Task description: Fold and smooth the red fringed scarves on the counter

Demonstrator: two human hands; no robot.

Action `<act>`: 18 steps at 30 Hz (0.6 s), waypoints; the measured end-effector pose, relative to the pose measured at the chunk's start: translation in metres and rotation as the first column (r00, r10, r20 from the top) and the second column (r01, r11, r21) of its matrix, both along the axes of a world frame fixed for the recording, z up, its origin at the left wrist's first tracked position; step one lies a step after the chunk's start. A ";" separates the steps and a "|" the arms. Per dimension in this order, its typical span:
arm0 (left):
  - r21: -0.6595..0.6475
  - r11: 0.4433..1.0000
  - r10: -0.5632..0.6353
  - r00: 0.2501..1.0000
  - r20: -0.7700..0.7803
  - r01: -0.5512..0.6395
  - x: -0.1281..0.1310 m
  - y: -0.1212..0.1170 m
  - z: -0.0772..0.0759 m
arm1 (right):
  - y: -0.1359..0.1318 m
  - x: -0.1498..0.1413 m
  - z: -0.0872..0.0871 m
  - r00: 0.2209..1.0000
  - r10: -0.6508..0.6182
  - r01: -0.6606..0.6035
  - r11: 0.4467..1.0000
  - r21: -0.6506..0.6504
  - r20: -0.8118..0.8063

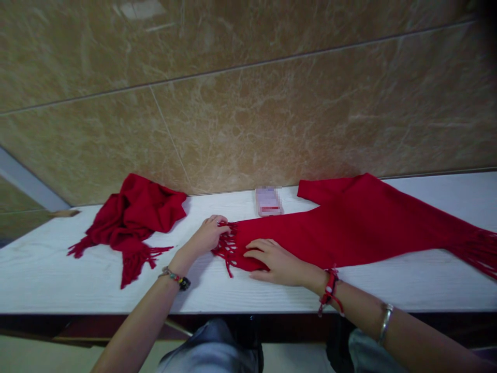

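A red fringed scarf (349,223) lies spread over the white tabletop, its left end narrow and flat, its right end trailing off in long tassels. At the left fringe, my left hand (212,233) has its fingers bent over the tassels' upper edge; its fingertips are partly hidden. My right hand (275,261) rests palm down on the cloth just right of that fringe, fingers apart. A second red fringed scarf (140,212) sits crumpled to the left of my left hand, untouched.
Behind the scarf, near the wall, lies a pale phone-like object (268,201), partly blurred. A brown marbled tile wall (248,114) borders the back of the white table (50,274). A small brown piece (64,213) lies at the far left corner.
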State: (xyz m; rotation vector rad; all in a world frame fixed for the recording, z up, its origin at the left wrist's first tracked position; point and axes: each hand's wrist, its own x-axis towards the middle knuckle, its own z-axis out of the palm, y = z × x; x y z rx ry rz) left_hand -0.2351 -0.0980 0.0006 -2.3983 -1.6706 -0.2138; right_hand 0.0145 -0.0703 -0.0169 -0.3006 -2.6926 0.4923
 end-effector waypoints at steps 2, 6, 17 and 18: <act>0.072 0.996 0.054 0.998 -0.027 -0.052 -0.001 -0.002 0.002 | -0.001 0.000 -0.001 1.000 -0.005 0.005 1.000 0.013 -0.001; 0.065 0.998 -0.025 0.997 0.073 0.020 0.009 -0.006 0.002 | -0.002 0.000 -0.001 1.000 -0.009 0.009 1.000 0.028 -0.005; 0.113 0.989 0.089 0.995 0.032 -0.092 -0.004 -0.010 0.002 | -0.002 0.000 -0.003 1.000 -0.012 0.012 0.999 0.048 -0.005; 0.104 0.993 0.043 0.997 0.066 -0.050 0.000 -0.010 0.002 | -0.002 0.000 -0.002 1.000 -0.013 0.014 0.999 0.049 -0.006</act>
